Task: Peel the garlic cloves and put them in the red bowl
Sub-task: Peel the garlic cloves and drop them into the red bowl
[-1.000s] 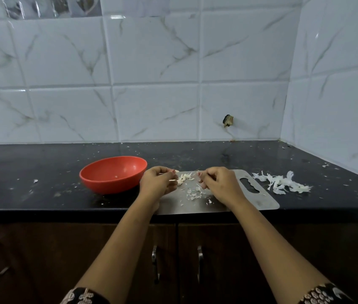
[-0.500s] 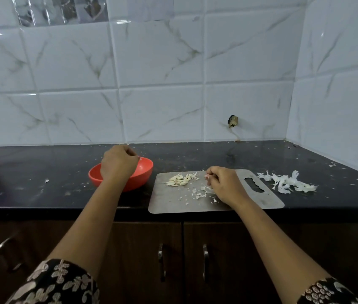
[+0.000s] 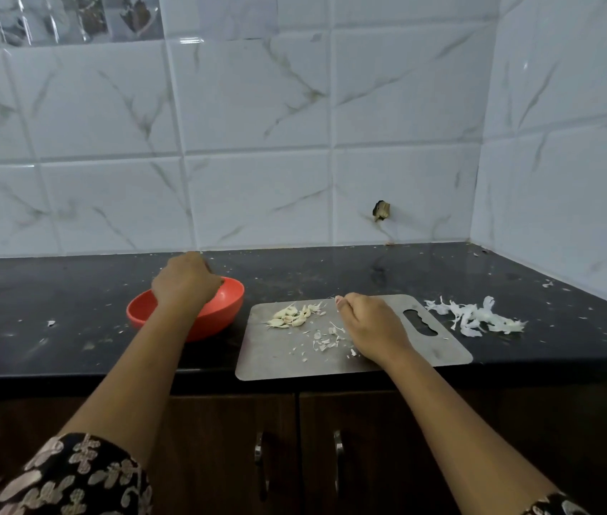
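Two hands are working in the head view. The left hand (image 3: 184,281) is hovering over the red bowl (image 3: 220,318), its fingers curling down past the rim; I cannot tell whether they are holding anything. The right hand (image 3: 373,326) is resting on the steel board (image 3: 276,362), fingers loosely curling, their grip unclear. The garlic cloves (image 3: 290,317) are lying heaped on the board, just left of the right fingertips and not touching them. Loose peels (image 3: 474,318) are lying on the counter (image 3: 368,269) beside the board.

No readable text, labels or numbers. The red bowl (image 3: 220,317) and steel board (image 3: 276,360) are plain, no print. Picture tiles (image 3: 71,16) top left are too blurred to read.
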Action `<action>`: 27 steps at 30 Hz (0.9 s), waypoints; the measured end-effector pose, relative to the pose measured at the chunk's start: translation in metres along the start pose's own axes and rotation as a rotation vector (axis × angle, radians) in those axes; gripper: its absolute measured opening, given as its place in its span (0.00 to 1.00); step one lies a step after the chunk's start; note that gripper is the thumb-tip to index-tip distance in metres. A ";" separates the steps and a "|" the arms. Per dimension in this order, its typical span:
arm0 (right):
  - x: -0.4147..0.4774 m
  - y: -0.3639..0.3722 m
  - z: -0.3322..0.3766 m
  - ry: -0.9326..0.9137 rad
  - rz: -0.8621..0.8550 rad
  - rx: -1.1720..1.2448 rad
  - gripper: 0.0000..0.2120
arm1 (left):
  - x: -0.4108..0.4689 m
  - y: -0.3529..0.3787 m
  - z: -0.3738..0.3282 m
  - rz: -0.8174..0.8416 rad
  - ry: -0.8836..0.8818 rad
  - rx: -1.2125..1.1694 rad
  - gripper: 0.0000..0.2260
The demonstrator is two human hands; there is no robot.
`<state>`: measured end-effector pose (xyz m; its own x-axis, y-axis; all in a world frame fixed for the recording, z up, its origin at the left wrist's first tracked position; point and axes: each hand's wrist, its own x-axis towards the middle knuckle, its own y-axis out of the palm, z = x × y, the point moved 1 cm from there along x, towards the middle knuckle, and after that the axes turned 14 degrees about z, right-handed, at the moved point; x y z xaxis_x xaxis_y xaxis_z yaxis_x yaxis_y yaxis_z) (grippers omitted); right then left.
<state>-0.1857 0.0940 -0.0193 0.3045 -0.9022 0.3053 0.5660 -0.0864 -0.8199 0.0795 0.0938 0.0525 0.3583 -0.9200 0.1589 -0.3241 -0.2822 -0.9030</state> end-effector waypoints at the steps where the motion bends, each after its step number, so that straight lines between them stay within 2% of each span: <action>1: 0.000 0.000 0.000 0.001 -0.004 -0.016 0.23 | -0.005 0.003 -0.010 -0.050 0.061 -0.025 0.10; 6: 0.002 0.002 -0.004 -0.024 -0.026 0.005 0.20 | -0.028 0.039 -0.045 -0.086 0.313 -0.150 0.06; 8: 0.003 0.003 -0.006 -0.046 -0.022 0.023 0.14 | -0.030 0.059 -0.050 -0.025 0.412 -0.180 0.02; 10: 0.004 0.003 -0.007 -0.076 -0.018 0.054 0.07 | -0.031 0.077 -0.050 0.110 0.466 -0.201 0.03; 13: 0.006 0.003 -0.008 -0.107 -0.033 0.100 0.07 | -0.032 0.093 -0.043 0.240 0.491 -0.194 0.05; 19: 0.008 0.006 -0.010 -0.061 0.013 0.143 0.05 | -0.029 0.094 -0.040 0.231 0.530 -0.187 0.06; 27: 0.009 0.006 -0.010 -0.052 0.023 0.138 0.05 | -0.028 0.097 -0.049 0.200 0.487 -0.121 0.03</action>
<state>-0.1872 0.0808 -0.0267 0.3559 -0.8800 0.3146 0.6569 -0.0038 -0.7539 -0.0049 0.0791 -0.0202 -0.1586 -0.9705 0.1816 -0.4529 -0.0919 -0.8868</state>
